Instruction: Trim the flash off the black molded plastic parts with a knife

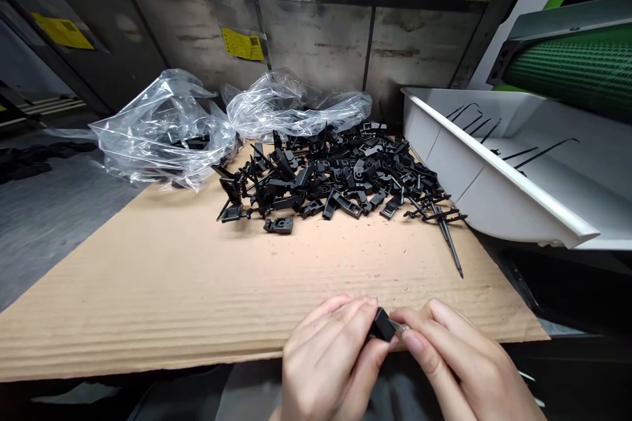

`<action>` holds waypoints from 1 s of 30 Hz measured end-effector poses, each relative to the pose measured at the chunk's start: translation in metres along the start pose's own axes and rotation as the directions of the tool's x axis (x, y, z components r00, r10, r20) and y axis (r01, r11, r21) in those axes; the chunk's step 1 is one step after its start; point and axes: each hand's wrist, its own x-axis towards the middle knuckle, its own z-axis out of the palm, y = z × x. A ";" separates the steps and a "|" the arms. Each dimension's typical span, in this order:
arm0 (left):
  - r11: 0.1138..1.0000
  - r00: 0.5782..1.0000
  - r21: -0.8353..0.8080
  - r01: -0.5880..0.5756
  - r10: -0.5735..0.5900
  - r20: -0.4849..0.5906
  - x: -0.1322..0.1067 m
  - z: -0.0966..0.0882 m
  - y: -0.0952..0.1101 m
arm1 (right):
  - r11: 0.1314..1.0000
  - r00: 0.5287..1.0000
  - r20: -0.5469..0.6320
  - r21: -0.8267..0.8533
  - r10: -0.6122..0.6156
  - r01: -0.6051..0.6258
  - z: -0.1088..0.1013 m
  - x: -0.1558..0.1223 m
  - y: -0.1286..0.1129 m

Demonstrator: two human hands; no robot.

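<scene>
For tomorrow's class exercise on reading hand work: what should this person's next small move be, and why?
Probably inspect the shiny metal tip at the end of the black plastic part first. The left hand and right hand both pinch that part, and their fingers partly hide the tip. The pile of black moulded parts lies well beyond the hands, so nothing crowds them.

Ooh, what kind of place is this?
It looks like a small factory workshop. There's a heap of black plastic moulded parts on a corrugated cardboard sheet, a white tray beside it, and a green ribbed conveyor belt.
</scene>
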 end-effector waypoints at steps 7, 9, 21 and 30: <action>0.995 0.998 -0.092 0.042 -0.037 0.052 -0.001 -0.005 0.001 | 0.981 0.987 -0.016 0.113 0.159 -0.156 0.002 0.000 0.013; 0.996 0.998 -0.081 0.037 -0.033 0.055 -0.003 -0.005 0.000 | 0.976 0.991 0.004 0.172 0.134 -0.133 -0.001 -0.002 0.011; 0.998 0.997 -0.053 0.018 -0.014 0.070 -0.003 -0.003 -0.001 | 0.955 0.998 0.070 0.295 0.003 -0.023 -0.004 -0.006 0.002; 0.995 0.998 -0.092 0.025 -0.018 0.068 0.002 -0.007 0.002 | 0.948 0.986 -0.043 0.284 0.162 -0.143 0.004 -0.004 0.014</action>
